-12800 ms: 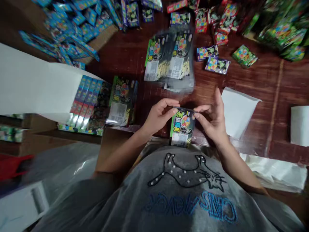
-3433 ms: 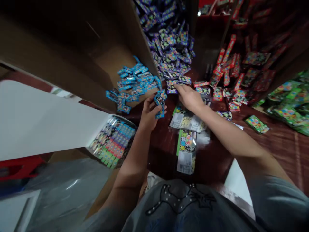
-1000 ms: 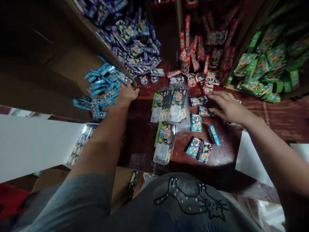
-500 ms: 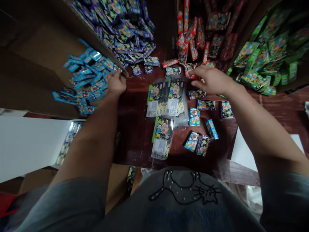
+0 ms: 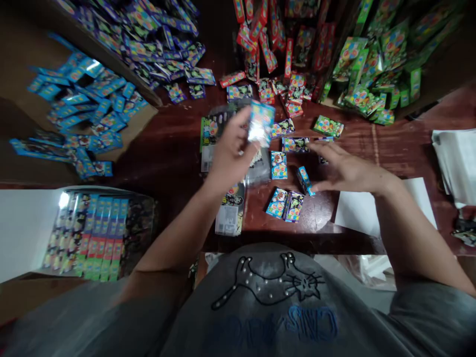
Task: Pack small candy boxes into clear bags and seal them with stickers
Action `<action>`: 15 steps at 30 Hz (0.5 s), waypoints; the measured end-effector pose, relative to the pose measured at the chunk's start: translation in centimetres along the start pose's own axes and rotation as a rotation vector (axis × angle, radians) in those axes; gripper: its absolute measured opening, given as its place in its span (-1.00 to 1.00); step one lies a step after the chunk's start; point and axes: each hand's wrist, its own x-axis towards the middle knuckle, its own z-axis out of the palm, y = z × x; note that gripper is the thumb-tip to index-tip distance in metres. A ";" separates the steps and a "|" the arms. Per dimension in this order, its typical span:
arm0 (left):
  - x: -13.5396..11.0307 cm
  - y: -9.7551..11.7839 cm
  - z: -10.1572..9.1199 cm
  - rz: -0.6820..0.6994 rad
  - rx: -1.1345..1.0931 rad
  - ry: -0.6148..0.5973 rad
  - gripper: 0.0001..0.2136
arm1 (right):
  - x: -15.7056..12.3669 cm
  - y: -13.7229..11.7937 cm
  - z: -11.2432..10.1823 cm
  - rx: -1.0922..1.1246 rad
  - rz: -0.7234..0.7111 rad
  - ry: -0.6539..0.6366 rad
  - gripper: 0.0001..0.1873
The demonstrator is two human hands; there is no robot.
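My left hand point(image 5: 229, 157) is raised over the table's middle and grips a small blue packet point(image 5: 261, 123), which is blurred by motion. Under it lies a stack of clear printed bags point(image 5: 213, 136), and one more bag point(image 5: 229, 214) lies near the front edge. My right hand point(image 5: 344, 168) hovers low over the table with fingers spread and holds nothing. Its fingertips are close to a loose blue packet point(image 5: 304, 179). Several small packets lie between my hands, among them a blue one point(image 5: 278, 164) and a pair point(image 5: 285, 205) near the front.
Cardboard boxes at the back spill packets: blue point(image 5: 80, 106) at left, purple point(image 5: 156, 42), red point(image 5: 277, 47), green point(image 5: 375, 64) at right. A white box point(image 5: 94, 235) of filled bags stands at lower left. White sheets point(image 5: 374, 210) lie on the dark wooden table point(image 5: 174, 148) at right.
My left hand left the blue pile and came to the middle with a blue packet. My right hand drew back from the red packets to the loose ones. The view shifted right.
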 end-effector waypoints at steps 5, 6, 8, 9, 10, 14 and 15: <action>-5.7 5.3 4.7 -0.133 -0.221 -0.165 -0.37 | -1.6 0.0 2.8 -0.085 -0.035 -0.053 0.05; -6.5 5.4 4.3 -0.158 -0.227 -0.151 -0.37 | -2.2 0.5 3.0 -0.105 -0.005 -0.011 0.00; -8.2 5.4 3.2 -0.213 -0.235 -0.114 -0.38 | -3.7 1.1 3.5 -0.158 0.070 0.122 0.02; -9.1 5.3 2.7 -0.244 -0.241 -0.108 -0.38 | -4.4 1.1 3.9 -0.192 0.107 0.199 0.05; -9.9 5.2 2.3 -0.276 -0.247 -0.112 -0.38 | -5.0 0.6 4.4 -0.224 0.133 0.268 0.09; -11.7 4.2 3.3 -0.346 -0.229 -0.114 -0.40 | -5.5 -3.8 8.1 -0.252 0.080 0.320 0.23; -11.7 3.9 3.9 -0.338 -0.212 -0.098 -0.41 | -5.2 -5.0 9.3 -0.242 0.058 0.291 0.25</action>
